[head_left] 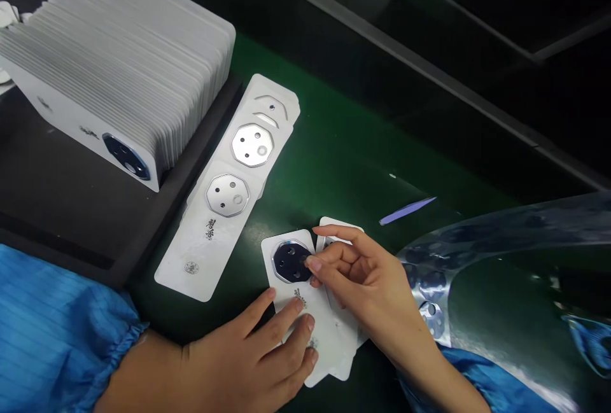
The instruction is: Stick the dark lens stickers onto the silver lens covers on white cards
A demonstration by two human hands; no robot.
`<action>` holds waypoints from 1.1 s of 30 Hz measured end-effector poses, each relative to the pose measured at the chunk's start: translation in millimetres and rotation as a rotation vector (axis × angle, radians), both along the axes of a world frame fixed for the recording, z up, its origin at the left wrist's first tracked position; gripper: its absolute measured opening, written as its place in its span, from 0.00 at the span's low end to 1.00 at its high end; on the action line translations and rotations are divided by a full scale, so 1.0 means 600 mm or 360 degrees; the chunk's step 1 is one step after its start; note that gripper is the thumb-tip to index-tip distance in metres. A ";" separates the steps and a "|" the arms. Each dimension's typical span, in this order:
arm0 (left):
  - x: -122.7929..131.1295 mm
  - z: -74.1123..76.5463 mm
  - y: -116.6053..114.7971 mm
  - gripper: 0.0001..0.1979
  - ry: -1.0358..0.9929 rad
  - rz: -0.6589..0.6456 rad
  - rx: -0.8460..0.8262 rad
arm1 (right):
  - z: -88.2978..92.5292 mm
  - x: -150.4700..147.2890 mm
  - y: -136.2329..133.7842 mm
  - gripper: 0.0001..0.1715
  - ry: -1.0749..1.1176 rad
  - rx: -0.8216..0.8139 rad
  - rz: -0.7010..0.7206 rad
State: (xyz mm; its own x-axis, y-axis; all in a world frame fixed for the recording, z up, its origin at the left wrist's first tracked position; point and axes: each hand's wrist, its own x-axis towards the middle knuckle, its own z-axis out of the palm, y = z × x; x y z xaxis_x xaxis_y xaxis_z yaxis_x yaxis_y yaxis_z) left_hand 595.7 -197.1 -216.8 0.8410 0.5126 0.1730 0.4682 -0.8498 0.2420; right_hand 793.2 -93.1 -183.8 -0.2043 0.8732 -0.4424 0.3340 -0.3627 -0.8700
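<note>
A white phone-back-shaped panel point(327, 336) with dark script lies on the green table, over other white panels point(352, 330). My left hand point(267, 349) rests on its lower left part with fingers spread. Within the panel's silver octagonal ring sits a dark octagonal sticker point(290, 261) with several round holes. My right hand point(363, 273) pinches at the right edge of this sticker, thumb against fingers and index finger raised. The fingertips hide that edge, and my right hand covers part of the panels below.
Overlapping white panels point(188, 247) with uncovered octagons lie left of centre. A tall stack of panels point(143, 50) stands in a black tray point(62, 165). Purple tweezers point(408, 210) lie at right, near a clear film strip point(434, 308) bearing dark pieces. A dark rail point(382, 37) runs behind.
</note>
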 end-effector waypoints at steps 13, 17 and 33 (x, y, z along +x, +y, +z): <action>0.011 -0.020 -0.010 0.32 -0.0191 0.0106 0.0080 | 0.006 -0.005 0.001 0.19 -0.0067 0.0024 0.0026; 0.015 -0.021 -0.017 0.28 -0.0141 0.0155 0.0048 | 0.004 -0.004 0.000 0.16 -0.0085 0.0044 0.0031; 0.003 -0.003 -0.003 0.34 -0.0014 0.0037 0.0000 | 0.009 -0.002 0.008 0.23 -0.0053 -0.0035 0.0034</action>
State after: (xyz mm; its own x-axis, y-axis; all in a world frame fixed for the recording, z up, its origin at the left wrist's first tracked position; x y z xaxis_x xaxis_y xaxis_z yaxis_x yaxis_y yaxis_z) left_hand 597.7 -198.7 -218.8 0.8273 0.5320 0.1804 0.4856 -0.8387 0.2465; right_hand 791.9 -88.2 -178.4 -0.2077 0.8588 -0.4683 0.3708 -0.3739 -0.8501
